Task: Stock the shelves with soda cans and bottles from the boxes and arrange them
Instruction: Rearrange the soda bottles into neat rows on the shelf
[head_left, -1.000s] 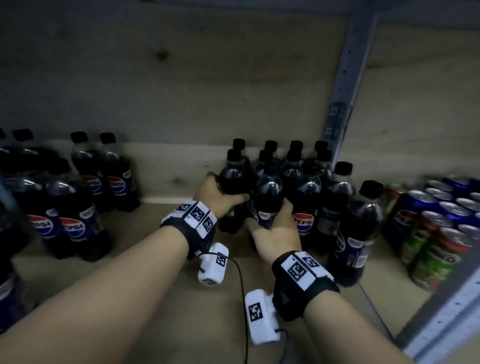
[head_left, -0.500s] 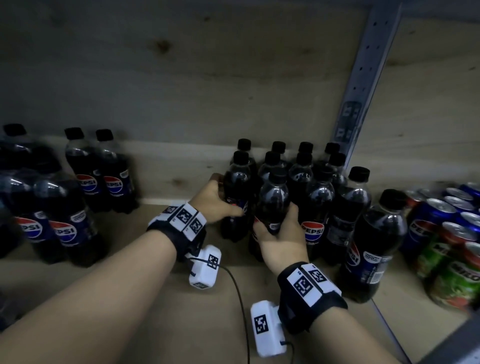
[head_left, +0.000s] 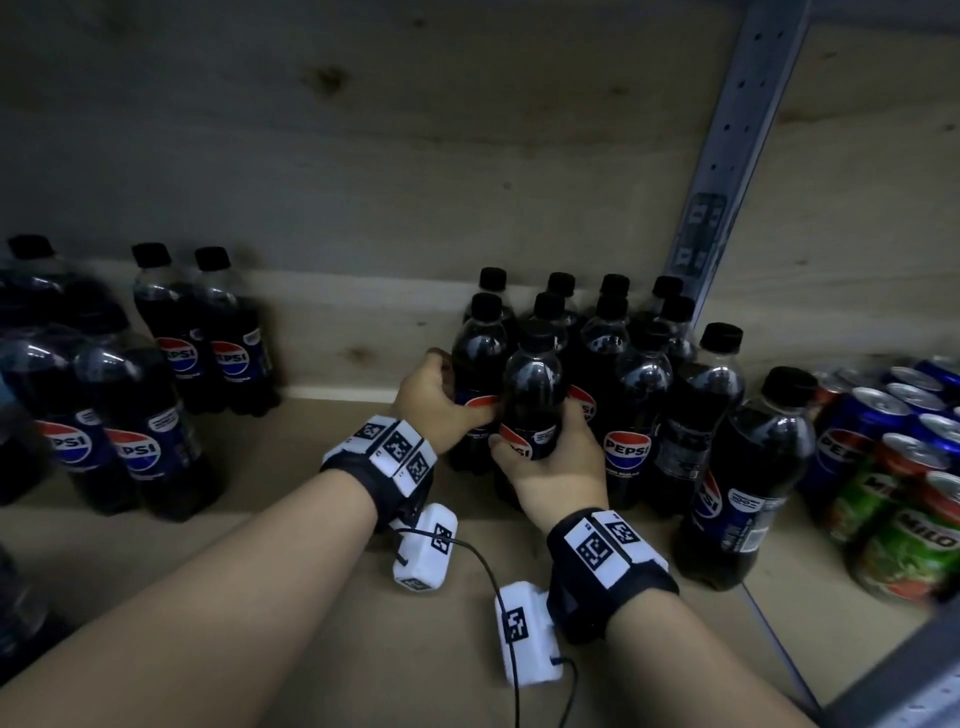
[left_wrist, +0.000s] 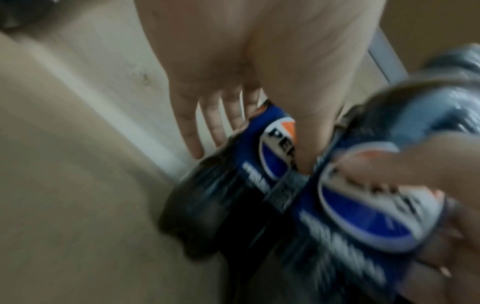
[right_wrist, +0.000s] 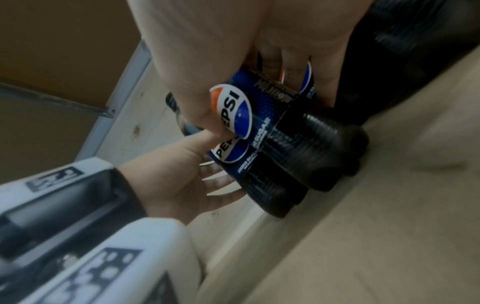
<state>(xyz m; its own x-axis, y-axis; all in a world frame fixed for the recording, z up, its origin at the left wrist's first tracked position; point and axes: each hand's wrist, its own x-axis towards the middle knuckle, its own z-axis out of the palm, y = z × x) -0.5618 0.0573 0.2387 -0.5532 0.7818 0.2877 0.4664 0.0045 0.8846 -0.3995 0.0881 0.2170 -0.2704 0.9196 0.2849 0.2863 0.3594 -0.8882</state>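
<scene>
Two dark Pepsi bottles stand at the left front of a cluster of several Pepsi bottles on the wooden shelf. My left hand grips the rear-left bottle, thumb across its label and fingers behind it. My right hand grips the front bottle round its label. In the left wrist view my left hand wraps its bottle, with the other bottle close beside. The right wrist view shows my right hand on its bottle, both bases on the shelf.
More Pepsi bottles stand at the back left and front left. Pepsi and Milo cans fill the bay on the right, beyond a grey metal upright. A wooden back wall closes the shelf.
Both hands keep their hold on the same two bottles. The bottles have barely shifted against the cluster. The view has drifted slightly.
</scene>
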